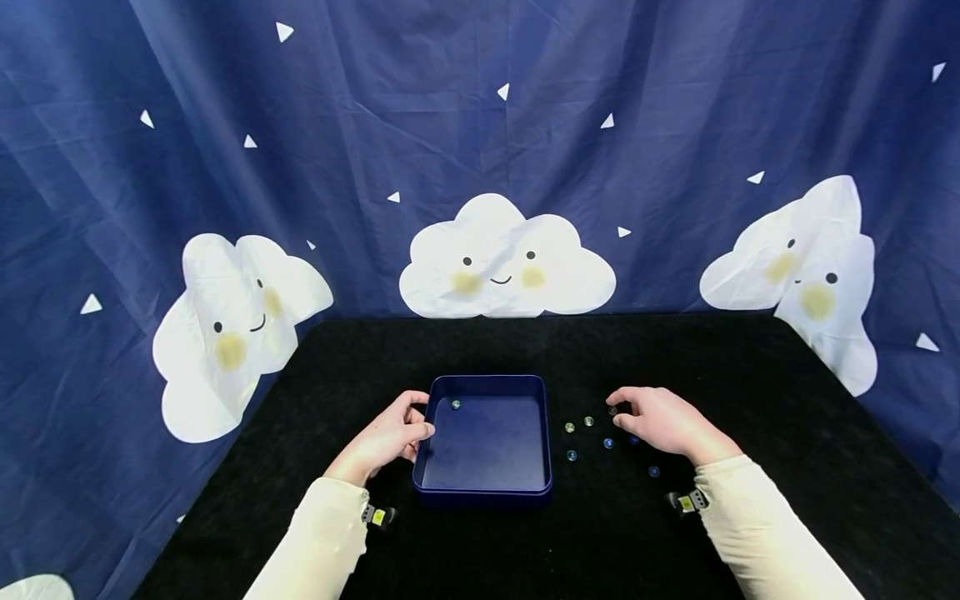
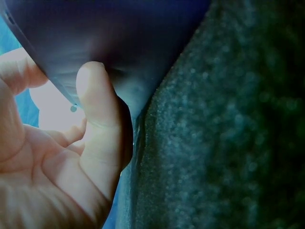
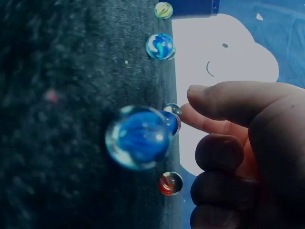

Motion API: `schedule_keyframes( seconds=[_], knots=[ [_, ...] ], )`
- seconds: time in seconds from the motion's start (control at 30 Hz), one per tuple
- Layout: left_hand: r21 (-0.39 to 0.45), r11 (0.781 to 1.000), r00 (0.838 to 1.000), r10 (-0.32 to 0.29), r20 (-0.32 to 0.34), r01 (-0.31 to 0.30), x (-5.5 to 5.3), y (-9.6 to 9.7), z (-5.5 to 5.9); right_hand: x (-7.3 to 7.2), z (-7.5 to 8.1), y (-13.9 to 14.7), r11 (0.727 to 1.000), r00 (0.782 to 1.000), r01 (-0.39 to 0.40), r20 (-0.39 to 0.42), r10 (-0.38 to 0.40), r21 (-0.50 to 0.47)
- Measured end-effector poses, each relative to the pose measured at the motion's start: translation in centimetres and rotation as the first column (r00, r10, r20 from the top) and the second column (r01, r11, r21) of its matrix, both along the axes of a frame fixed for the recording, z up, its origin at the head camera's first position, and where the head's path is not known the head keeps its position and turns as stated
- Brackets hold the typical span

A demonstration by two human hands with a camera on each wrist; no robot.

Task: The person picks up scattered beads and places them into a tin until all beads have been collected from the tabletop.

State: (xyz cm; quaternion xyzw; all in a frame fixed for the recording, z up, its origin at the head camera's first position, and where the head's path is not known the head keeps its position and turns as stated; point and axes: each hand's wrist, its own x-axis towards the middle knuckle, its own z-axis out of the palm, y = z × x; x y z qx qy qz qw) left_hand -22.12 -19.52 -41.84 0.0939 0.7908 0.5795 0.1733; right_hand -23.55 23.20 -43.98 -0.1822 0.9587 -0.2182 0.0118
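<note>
Head view: left hand at left side of blue tray, thumb and index finger set against its wall, gripping it. Left wrist view: thumb pressed on outer wall, index finger partly hidden by tray edge. Right hand well right of tray, back of hand up, bent thumb and index finger on either side of dark marble; cannot tell if pinched. Right wrist view: other three fingers curled; red marble near them. Tray flat on black cloth, one inner marble near its far left corner. Between tray and right hand: yellow marble, green marble, blue marbles. Both forearms in cream sleeves, angled inward. Labels: yellow tag on left wrist device, another on right; print too small to read.
</note>
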Motion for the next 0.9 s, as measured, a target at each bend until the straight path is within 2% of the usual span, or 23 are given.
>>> schedule_keyframes(
  seconds=[0.2,0.43,0.53,0.63,0.73,0.9],
  knots=[
    [-0.014,1.0,1.0,0.015,0.011,-0.015,0.2,0.1,0.3,0.0,-0.3,-0.1,1.0,0.999,-0.002,0.047,0.001,0.019],
    [-0.01,1.0,1.0,0.009,0.016,-0.009,0.1,0.1,0.3,-0.1,-0.6,-0.1,0.998,1.0,0.013,0.018,-0.014,0.053],
    [0.001,1.0,1.0,0.008,0.021,-0.008,-0.3,-0.1,-0.4,0.0,-0.6,-0.2,0.998,1.0,0.029,-0.006,-0.029,0.062],
    [0.009,1.0,1.0,0.014,0.021,-0.014,-1.0,-0.4,-1.6,0.3,0.1,-0.7,0.999,0.999,0.025,-0.047,-0.024,0.029],
    [0.003,1.0,1.0,0.024,0.012,-0.024,-1.5,-0.7,-2.6,0.8,1.4,-1.6,0.999,0.995,0.003,-0.097,-0.007,-0.045],
    [-0.012,0.999,0.999,0.038,-0.002,-0.038,-1.6,-0.9,-3.1,1.9,3.7,-3.2,0.992,0.991,-0.036,-0.134,0.02,-0.117]
  ],
)
